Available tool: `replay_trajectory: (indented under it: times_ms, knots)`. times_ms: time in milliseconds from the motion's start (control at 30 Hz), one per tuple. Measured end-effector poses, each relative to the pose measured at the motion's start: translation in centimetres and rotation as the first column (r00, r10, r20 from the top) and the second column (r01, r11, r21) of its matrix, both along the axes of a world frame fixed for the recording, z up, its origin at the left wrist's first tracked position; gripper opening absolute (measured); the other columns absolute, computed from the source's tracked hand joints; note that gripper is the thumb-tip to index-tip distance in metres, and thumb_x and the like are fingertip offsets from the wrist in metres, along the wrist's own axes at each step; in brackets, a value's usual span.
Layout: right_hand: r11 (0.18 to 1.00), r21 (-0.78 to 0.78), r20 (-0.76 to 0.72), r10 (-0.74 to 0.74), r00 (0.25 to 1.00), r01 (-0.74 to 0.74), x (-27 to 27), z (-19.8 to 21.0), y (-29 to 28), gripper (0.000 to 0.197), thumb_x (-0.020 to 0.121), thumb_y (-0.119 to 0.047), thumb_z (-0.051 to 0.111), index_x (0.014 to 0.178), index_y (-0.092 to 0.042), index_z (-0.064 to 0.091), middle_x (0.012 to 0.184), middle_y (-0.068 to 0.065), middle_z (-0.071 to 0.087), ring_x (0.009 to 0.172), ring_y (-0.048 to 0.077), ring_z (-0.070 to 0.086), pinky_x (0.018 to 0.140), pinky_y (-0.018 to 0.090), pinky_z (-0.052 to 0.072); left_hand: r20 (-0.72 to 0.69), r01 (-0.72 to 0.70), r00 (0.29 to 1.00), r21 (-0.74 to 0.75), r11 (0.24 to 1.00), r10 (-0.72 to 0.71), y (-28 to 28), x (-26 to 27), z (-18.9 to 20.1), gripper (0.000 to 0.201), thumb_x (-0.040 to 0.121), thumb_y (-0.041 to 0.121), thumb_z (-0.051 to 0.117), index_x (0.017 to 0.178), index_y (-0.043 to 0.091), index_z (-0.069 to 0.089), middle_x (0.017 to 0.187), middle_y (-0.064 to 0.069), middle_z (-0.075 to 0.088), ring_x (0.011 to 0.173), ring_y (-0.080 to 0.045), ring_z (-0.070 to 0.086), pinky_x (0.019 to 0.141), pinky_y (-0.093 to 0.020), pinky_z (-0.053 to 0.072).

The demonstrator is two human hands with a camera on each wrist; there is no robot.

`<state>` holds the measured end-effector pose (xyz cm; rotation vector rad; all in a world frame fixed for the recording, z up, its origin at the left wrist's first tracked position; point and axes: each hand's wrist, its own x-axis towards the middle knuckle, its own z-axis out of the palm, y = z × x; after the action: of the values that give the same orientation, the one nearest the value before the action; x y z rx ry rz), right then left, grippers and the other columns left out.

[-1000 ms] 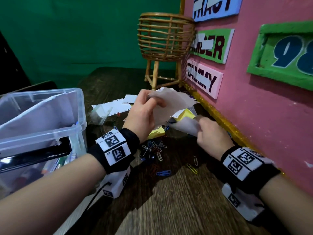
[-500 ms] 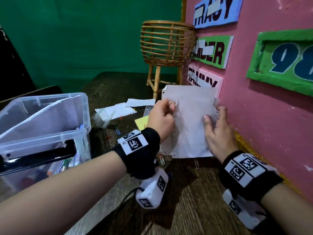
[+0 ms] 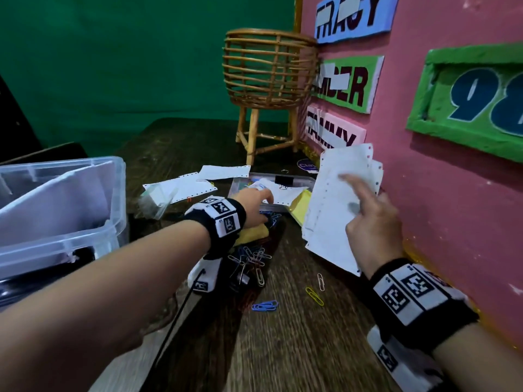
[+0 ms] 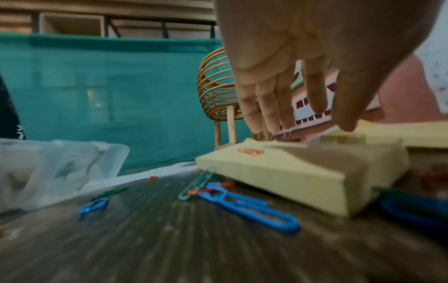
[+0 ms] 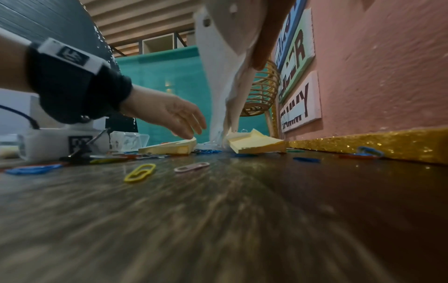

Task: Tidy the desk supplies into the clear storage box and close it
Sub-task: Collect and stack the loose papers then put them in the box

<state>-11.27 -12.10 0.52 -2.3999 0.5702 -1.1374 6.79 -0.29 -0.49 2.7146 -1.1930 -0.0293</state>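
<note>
Desk: dark wood (image 3: 297, 335), with a pink wall (image 3: 452, 207) along its right and a green curtain (image 3: 113, 66) at the far side.
Storage box: clear and lidless (image 3: 93, 222), at the near left, well apart from both hands.
Right hand: it (image 3: 373, 222) held a sheaf of white papers (image 3: 334, 199) upright beside the wall, thumb curled over the front.
Left hand: it (image 3: 253, 198) reached out with fingers straight and loose, holding nothing, just over a yellow note pad (image 4: 278, 172).
Paper clips: coloured ones (image 3: 252, 261) lay scattered near the left wrist.
Loose sheets: white ones (image 3: 181, 188) lay further off, left of centre.
Basket stand: wicker (image 3: 268, 69), in the far corner.
</note>
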Motion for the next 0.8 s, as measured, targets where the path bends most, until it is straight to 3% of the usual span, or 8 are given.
replay_trajectory:
  times_ms: [67,133,233,333,433,533,667,800]
  knots:
    - [0.999,0.032,-0.039,0.009,0.999,-0.008,0.3,-0.2,-0.4,0.053,0.076,0.022,0.044,0.106,-0.012,0.070,0.105,0.015,0.051,0.105,0.033,0.056,0.085,0.027,0.047,0.003,0.069,0.998,0.075,0.995,-0.069,-0.9,0.2,-0.3,0.045,0.087,0.026,0.060,0.129,0.019,0.046,0.130,-0.011,0.049,0.120,-0.029,0.047,0.097,-0.034,0.041]
    - [1.000,0.026,-0.084,-0.004,0.996,0.006,0.2,0.0,-0.3,0.049,0.076,0.022,0.044,0.110,-0.005,0.067,0.121,0.017,0.050,0.112,0.034,0.052,0.093,0.031,0.045,0.017,0.148,0.989,0.101,0.984,-0.150,-1.6,0.4,-0.4,0.044,0.086,0.026,0.061,0.127,0.022,0.048,0.131,-0.012,0.048,0.120,-0.030,0.048,0.100,-0.040,0.043]
    - [0.997,-0.016,-0.149,-0.071,0.986,0.069,0.1,0.4,-0.1,0.054,0.081,0.015,0.041,0.129,-0.006,0.052,0.128,0.019,0.045,0.107,0.039,0.053,0.089,0.035,0.044,0.003,0.200,0.979,0.200,0.959,-0.205,-2.7,0.7,-0.6,0.046,0.088,0.018,0.056,0.133,0.025,0.046,0.148,-0.008,0.030,0.135,-0.029,0.034,0.109,-0.045,0.035]
    - [0.994,-0.025,-0.205,-0.112,0.972,0.109,0.1,0.6,0.2,0.056,0.084,0.004,0.041,0.138,-0.010,0.039,0.124,0.021,0.044,0.099,0.040,0.052,0.080,0.034,0.041,-0.033,0.189,0.982,0.271,0.944,-0.187,-3.5,0.7,-1.0,0.058,0.090,0.006,0.045,0.144,0.021,0.032,0.157,-0.003,0.017,0.143,-0.024,0.024,0.116,-0.037,0.027]
    - [0.992,0.031,-0.219,-0.110,0.969,0.120,0.3,0.5,0.3,0.058,0.086,-0.005,0.044,0.142,-0.011,0.031,0.126,0.020,0.041,0.104,0.037,0.049,0.083,0.034,0.039,-0.047,0.159,0.987,0.175,0.972,-0.153,-3.4,1.2,-1.1,0.058,0.089,0.002,0.043,0.145,0.014,0.031,0.153,-0.006,0.028,0.138,-0.025,0.033,0.113,-0.035,0.030]
    - [0.990,0.066,-0.182,-0.111,0.977,0.125,0.4,0.4,0.2,0.060,0.085,-0.008,0.048,0.142,-0.009,0.027,0.129,0.019,0.038,0.109,0.036,0.048,0.087,0.034,0.040,0.037,0.072,0.997,-0.184,0.980,-0.066,-2.1,1.0,-0.1,0.041,0.091,0.010,0.050,0.132,0.014,0.050,0.141,-0.007,0.047,0.127,-0.025,0.046,0.107,-0.032,0.037]
    - [0.989,0.106,-0.123,-0.090,0.988,0.103,0.5,0.5,0.2,0.064,0.087,-0.014,0.053,0.143,-0.009,0.023,0.136,0.018,0.032,0.117,0.034,0.045,0.094,0.032,0.039,0.090,0.080,0.996,-0.736,0.672,-0.020,0.0,-0.7,2.7,0.011,0.085,0.004,0.062,0.093,0.008,0.069,0.097,-0.004,0.068,0.086,-0.013,0.060,0.087,-0.024,0.051]
    - [0.984,0.177,-0.055,-0.013,0.998,0.022,0.3,0.5,0.4,0.068,0.088,-0.031,0.057,0.144,-0.011,0.023,0.141,0.016,0.029,0.129,0.029,0.034,0.103,0.027,0.028,-0.061,-0.007,0.990,-0.919,0.394,-0.126,0.5,-1.5,5.7,0.026,0.078,-0.005,0.059,0.068,0.019,0.055,0.071,0.003,0.058,0.067,-0.015,0.057,0.069,-0.023,0.049]
